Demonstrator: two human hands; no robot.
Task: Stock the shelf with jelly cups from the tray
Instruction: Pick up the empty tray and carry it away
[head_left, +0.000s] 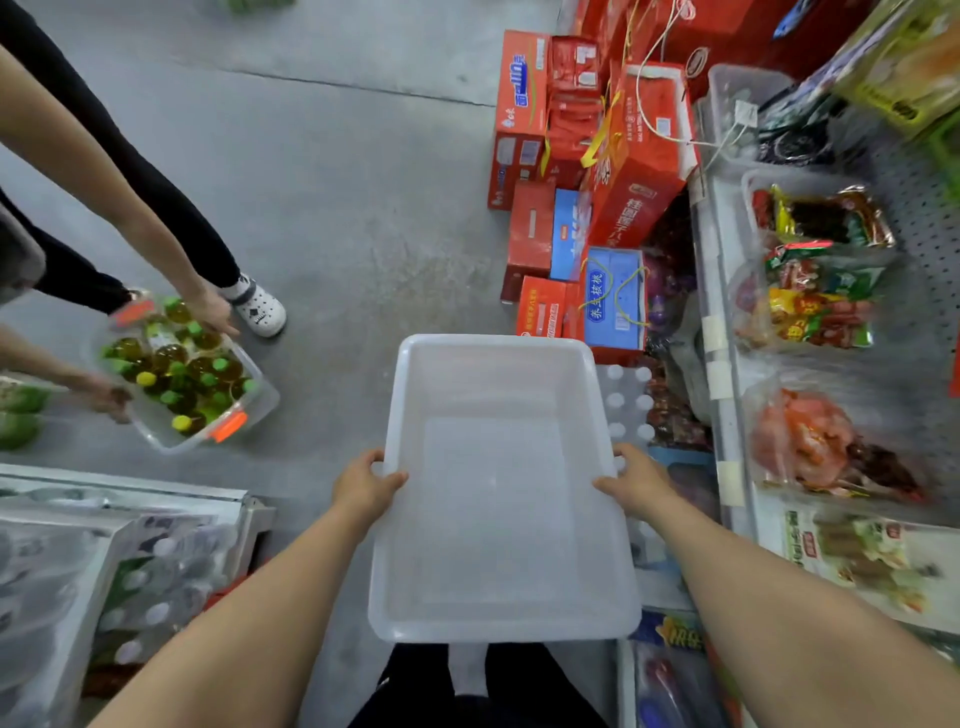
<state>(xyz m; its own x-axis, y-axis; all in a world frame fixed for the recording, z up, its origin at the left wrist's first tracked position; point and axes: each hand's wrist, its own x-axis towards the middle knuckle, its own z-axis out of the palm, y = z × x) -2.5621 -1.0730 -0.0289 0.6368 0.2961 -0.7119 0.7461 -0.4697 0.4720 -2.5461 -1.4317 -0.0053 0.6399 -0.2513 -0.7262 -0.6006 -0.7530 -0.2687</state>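
Both hands on the white tray (498, 613), held over the floor: left hand (366, 486) grips left rim, right hand (636, 480) grips right rim. Second person at left holds a clear bin (260, 410) of green-capped bottles (176, 369). Red boxes (639, 166) stacked ahead, packaged snacks (815, 306) on shelf at right.

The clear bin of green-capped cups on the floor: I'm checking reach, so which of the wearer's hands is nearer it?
Left. The left hand grips the white tray's left rim, toward the clear bin; the right hand grips the opposite rim.

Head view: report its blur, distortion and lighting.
Head view: wide-angle bending curves the floor seams and both forearms; the shelf goods at right smear with blur, while the white tray stays fairly sharp; the light is soft and even, with no hard shadows or strong glare.
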